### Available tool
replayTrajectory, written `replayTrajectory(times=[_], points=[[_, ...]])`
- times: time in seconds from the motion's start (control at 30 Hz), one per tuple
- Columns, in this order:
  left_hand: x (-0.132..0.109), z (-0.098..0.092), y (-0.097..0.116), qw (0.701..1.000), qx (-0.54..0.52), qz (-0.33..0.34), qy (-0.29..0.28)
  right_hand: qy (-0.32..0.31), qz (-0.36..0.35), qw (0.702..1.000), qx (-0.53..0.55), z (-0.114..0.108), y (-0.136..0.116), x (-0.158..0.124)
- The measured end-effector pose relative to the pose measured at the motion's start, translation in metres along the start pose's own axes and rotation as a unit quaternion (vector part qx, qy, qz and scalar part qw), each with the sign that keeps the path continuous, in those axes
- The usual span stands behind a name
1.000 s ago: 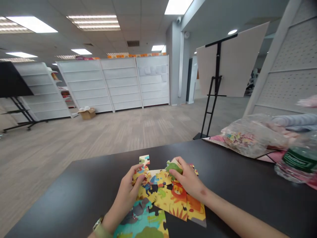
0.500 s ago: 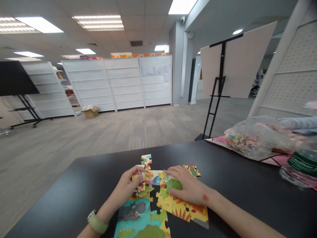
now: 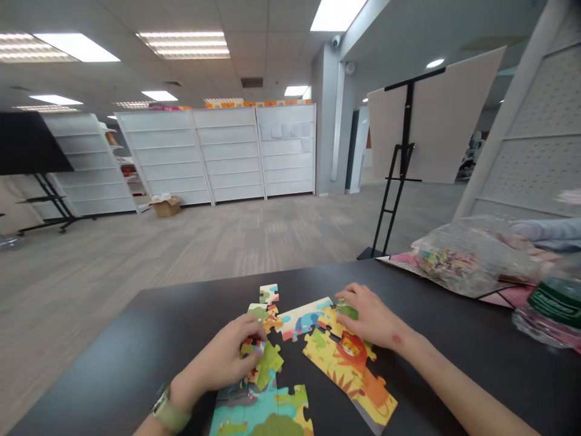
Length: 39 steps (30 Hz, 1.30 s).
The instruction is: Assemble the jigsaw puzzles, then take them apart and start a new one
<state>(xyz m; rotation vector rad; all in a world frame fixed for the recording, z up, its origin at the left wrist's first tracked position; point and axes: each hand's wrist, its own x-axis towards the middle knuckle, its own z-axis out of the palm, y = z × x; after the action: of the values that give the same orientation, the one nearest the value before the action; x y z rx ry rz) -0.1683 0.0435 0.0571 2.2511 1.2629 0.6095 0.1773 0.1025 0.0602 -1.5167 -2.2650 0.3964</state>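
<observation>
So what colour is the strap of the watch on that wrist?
Pale green; the watch strap shows best in the head view, at bottom left.

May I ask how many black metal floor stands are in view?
2: a black metal easel holding a beige board at right, and a black stand under a dark screen at far left. Others could be hidden.

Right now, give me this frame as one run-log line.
left hand: on green jigsaw piece | right hand: on yellow jigsaw piece | surface: black table
</observation>
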Motion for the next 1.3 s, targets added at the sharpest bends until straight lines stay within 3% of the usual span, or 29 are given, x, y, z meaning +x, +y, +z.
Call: replayTrajectory(times=[0.1,0.23,0.43,0.57,0.67,1.03,1.2,1.3], points=[[0.001,0.005,0.008,0.998,0.062,0.018,-0.019,0.032,-0.047,0.998,-0.009,0.011,-0.006,0.001],[0.003,0.014,0.014,0.997,0.069,0.021,-0.025,-0.029,-0.079,0.996,-0.009,0.033,-0.017,0.009],[0.0,0.013,0.013,0.997,0.065,0.041,0.019,-0.048,-0.104,0.993,-0.003,0.039,-0.015,0.02],[0.002,0.016,0.008,0.995,0.036,0.016,0.087,-0.056,-0.083,0.995,-0.004,0.035,-0.004,0.023],[0.005,0.021,0.005,0.994,0.03,-0.002,0.106,-0.066,-0.072,0.995,0.001,0.034,0.001,0.023],[0.008,0.017,0.018,0.981,0.179,0.015,0.069,-0.088,-0.056,0.994,0.021,0.025,-0.021,0.014],[0.028,0.043,0.033,0.986,0.165,0.019,0.008,-0.087,-0.061,0.994,0.024,0.029,-0.026,0.012],[0.038,0.059,0.036,0.989,0.146,0.012,0.0,-0.087,-0.064,0.994,0.023,0.029,-0.025,0.009]])
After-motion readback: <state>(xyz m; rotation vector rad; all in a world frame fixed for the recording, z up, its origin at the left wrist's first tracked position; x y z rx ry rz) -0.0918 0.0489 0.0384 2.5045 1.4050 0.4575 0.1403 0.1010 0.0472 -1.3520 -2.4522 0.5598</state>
